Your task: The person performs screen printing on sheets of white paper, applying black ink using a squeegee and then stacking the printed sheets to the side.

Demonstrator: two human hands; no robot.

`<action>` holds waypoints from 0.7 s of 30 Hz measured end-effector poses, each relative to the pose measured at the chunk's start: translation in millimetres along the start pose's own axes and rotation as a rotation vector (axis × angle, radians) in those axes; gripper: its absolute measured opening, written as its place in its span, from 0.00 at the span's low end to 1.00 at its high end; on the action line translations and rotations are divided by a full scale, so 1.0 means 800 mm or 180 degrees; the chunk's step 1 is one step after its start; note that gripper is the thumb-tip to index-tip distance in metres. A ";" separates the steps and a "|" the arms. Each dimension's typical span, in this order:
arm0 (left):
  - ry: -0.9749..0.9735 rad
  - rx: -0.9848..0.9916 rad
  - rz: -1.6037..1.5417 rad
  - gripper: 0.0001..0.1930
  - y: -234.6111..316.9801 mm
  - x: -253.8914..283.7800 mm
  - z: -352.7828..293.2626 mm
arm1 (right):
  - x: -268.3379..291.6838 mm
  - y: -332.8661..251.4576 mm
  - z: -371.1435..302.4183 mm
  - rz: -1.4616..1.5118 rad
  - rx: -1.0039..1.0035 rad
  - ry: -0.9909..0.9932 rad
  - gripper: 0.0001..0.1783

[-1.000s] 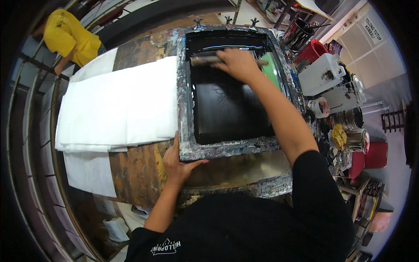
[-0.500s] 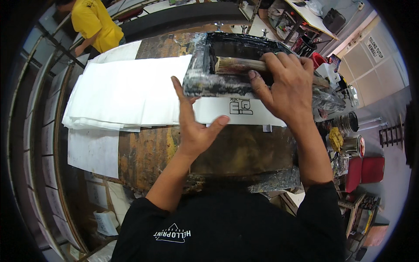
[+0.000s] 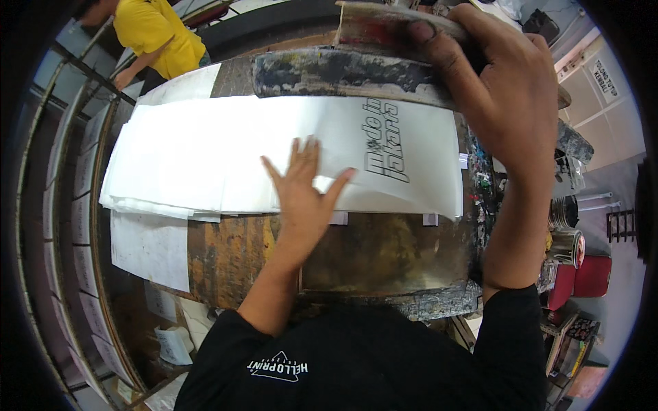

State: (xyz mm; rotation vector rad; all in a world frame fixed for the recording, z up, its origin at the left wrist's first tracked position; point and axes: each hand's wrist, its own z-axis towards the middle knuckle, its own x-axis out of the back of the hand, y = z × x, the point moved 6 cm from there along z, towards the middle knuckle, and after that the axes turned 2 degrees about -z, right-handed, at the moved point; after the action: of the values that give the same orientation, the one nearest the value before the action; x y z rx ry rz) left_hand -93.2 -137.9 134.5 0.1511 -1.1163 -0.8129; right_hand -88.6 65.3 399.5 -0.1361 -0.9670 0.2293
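Note:
My right hand [image 3: 507, 103] is closed around the wooden handle of a squeegee [image 3: 377, 26], its thumb stained dark. Just below the squeegee, an ink-crusted screen printing frame [image 3: 322, 75] is tilted up, its near bar above the far edge of a white sheet [image 3: 428, 188]. Whether my hidden fingers also grip the frame, I cannot tell. Black outlined lettering shows on the sheet's right part. With fingers spread, my left hand [image 3: 301, 198] is over the sheet's left part, beside a pile of white sheets [image 3: 171, 151].
The stained worktable [image 3: 233, 253] has a brown panel [image 3: 384, 253] nearest me. Metal drying racks [image 3: 86, 226] stand on the left. A person in a yellow shirt [image 3: 154, 34] is at the far left. Cans [image 3: 567, 245] and a red chair [image 3: 593, 276] are on the right.
The frame has swung up and away from me, with my right hand and the squeegee rising too. More of the printed lettering shows. My left hand has come down toward the sheet.

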 end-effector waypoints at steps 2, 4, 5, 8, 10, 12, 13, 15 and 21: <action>0.0088 0.0213 -0.0067 0.38 -0.042 0.022 -0.008 | 0.000 -0.011 -0.007 -0.0500 0.0447 0.0301 0.33; 0.0172 0.0193 0.0381 0.36 -0.089 0.053 -0.020 | -0.008 -0.009 -0.015 -0.0629 0.0681 0.0359 0.33; 0.0191 0.0327 0.0486 0.35 -0.115 0.072 -0.025 | -0.010 -0.004 -0.022 -0.0558 0.0658 0.0349 0.33; 0.0128 0.1374 0.1591 0.37 -0.174 0.123 -0.014 | -0.013 0.006 -0.033 -0.0698 0.0590 0.0233 0.33; 0.0478 0.1546 0.1663 0.38 -0.151 0.125 -0.003 | -0.015 0.008 -0.036 -0.0774 0.0519 0.0007 0.34; 0.0124 0.0484 0.0394 0.34 -0.068 0.059 0.003 | -0.006 -0.001 -0.037 -0.0764 0.0680 0.0248 0.34; -0.0457 -0.0311 -0.0221 0.31 -0.013 0.008 -0.003 | -0.001 -0.006 -0.037 -0.0746 0.0775 0.0371 0.35; -0.1292 -0.0893 -0.0183 0.33 0.072 -0.101 -0.037 | -0.003 -0.003 -0.032 -0.0673 0.0601 0.0133 0.36; -0.0842 -0.0703 0.0517 0.36 0.112 -0.242 -0.080 | 0.000 0.002 -0.031 -0.0599 0.0705 0.0294 0.36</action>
State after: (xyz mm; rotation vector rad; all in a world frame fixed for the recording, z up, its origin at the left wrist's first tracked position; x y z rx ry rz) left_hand -30.6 33.2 6.4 -0.2355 -1.2589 -0.8195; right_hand -68.7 66.5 385.1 0.1457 -0.8504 0.1541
